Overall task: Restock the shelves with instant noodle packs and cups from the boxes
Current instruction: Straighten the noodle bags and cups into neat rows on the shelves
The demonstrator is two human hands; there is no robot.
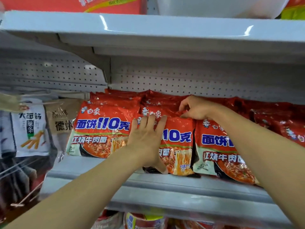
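Note:
Red multi-packs of instant noodles stand in rows on a grey shelf [165, 184]. My left hand [146, 139] lies flat with straight fingers against the front of the middle noodle pack [178, 146], thumb at its lower edge. My right hand [196, 107] pinches the crinkled top edge of that same pack. A left noodle pack [100, 131] and a right noodle pack [217, 149] stand on either side, with more red packs stacked behind them and further right [280, 123].
Hanging snack bags [31, 128] fill the bay to the left. The upper shelf [148, 30] overhangs close above, carrying a red box [74, 4]. A perforated back panel [181, 80] closes the bay. More noodle packs [143, 220] show on the shelf below.

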